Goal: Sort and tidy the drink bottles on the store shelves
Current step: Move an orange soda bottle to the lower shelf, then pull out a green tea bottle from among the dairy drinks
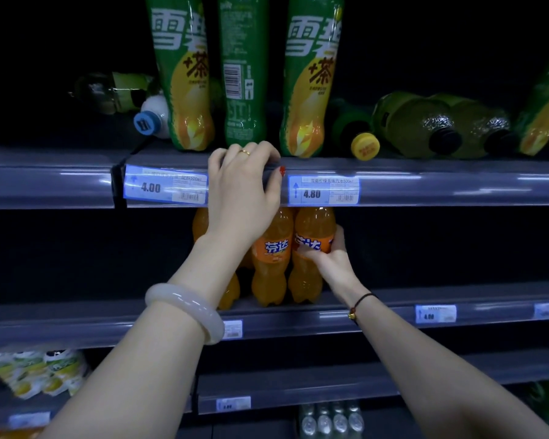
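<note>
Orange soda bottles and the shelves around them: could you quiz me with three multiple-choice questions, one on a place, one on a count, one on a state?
1. Where does the left hand rest?
A. on the front edge of the upper shelf
B. on a bottle cap
C. on the lowest shelf

2. How many tall green bottles stand upright straight above the left hand?
A. one
B. three
C. six

3. How does the yellow-capped bottle sit?
A. upright
B. lying on its side, cap forward
C. held in a hand

Answers:
1 A, the fingers curl over the price rail between the 4.00 tag and the 4.80 tag.
2 B, three stand side by side, the middle green bottle showing its barcode.
3 B, its cap points at the camera. Meanwhile the right hand grips an orange soda bottle.
</note>
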A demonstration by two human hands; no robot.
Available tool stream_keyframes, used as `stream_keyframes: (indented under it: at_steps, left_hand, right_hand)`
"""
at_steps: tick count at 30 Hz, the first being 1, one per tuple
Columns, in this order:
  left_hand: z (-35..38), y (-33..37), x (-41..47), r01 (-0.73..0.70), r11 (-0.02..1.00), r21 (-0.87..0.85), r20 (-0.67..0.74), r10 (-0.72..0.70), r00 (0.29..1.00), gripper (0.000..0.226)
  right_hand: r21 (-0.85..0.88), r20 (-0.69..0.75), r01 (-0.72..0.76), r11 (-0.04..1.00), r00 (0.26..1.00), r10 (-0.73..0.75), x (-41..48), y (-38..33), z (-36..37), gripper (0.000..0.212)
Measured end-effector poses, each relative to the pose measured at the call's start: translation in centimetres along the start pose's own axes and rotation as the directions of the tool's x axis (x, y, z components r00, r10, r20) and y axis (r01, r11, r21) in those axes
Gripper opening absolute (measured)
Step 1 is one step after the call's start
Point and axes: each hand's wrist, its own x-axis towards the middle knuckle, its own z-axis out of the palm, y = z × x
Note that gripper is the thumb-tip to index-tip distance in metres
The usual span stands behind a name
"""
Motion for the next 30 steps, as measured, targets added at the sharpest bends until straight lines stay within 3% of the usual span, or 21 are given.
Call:
stream_keyframes:
  at_steps: [4,7,10,12,14,15,19,21,26,28,30]
  left_hand:
    - [0.2,0.0,0.0,0.000,1.000,0.010,-0.010,0.000,1.000,0.015]
    - [0.3,-0.1,0.0,0.007,1.000,0.015,-0.009,-0.007,1.000,0.014]
    - [0.0,0.2,0.1,0.004,1.000,0.031,0.009,-0.004,1.000,0.012]
    - [-0.3,0.5,0.2,-0.006,0.998,0.055,0.029,0.004,1.000,0.012]
    - [-0.8,0.8,0.3,-0.011,0.998,0.066,0.065,0.007,0.998,0.014]
    - [-1.1,0.8,0.4,-0.014,0.998,0.062,0.086,0.009,0.996,0.016]
    - [-2.9,0.4,1.0,0.024,0.994,-0.102,0.184,-0.005,0.983,0.035]
    - [-4.8,-0.8,1.8,0.107,0.979,-0.174,0.147,-0.081,0.986,0.035]
    - [-10.3,-7.0,4.3,0.163,0.978,-0.131,0.004,-0.164,0.986,0.025]
    - [-11.7,-9.7,5.0,0.194,0.967,-0.167,0.044,-0.189,0.981,0.028]
    - [-12.3,-12.0,5.7,0.235,0.949,-0.209,0.122,-0.213,0.969,0.035]
  right_hand:
    - [-0.041,-0.013,-0.006,0.999,1.000,0.005,-0.1,-0.1,-0.1,0.082]
    - [-0.172,-0.039,-0.017,0.985,0.999,0.010,-0.5,-0.7,-0.1,0.089]
    - [-0.525,-0.157,0.008,0.851,0.982,-0.106,-2.5,-2.1,-0.3,0.094]
    - [-0.672,-0.225,0.073,0.737,0.928,-0.298,-5.3,-3.3,-0.6,0.064]
    - [-0.648,-0.138,0.250,0.720,0.890,-0.434,-8.2,-5.4,-0.5,0.026]
    - [-0.597,-0.065,0.332,0.730,0.887,-0.457,-9.3,-6.9,0.0,0.017]
    - [-0.327,0.082,0.547,0.771,0.829,-0.553,-10.1,-15.0,3.3,0.023]
    - [-0.263,0.121,0.588,0.765,0.807,-0.578,-9.4,-18.6,5.4,0.025]
    - [-0.356,0.303,0.654,0.668,0.757,-0.579,-7.7,-22.9,12.0,0.033]
    - [-0.461,0.416,0.688,0.560,0.725,-0.549,-6.8,-23.6,15.3,0.037]
    - [-0.585,0.507,0.674,0.451,0.738,-0.445,-5.5,-24.0,18.5,0.038]
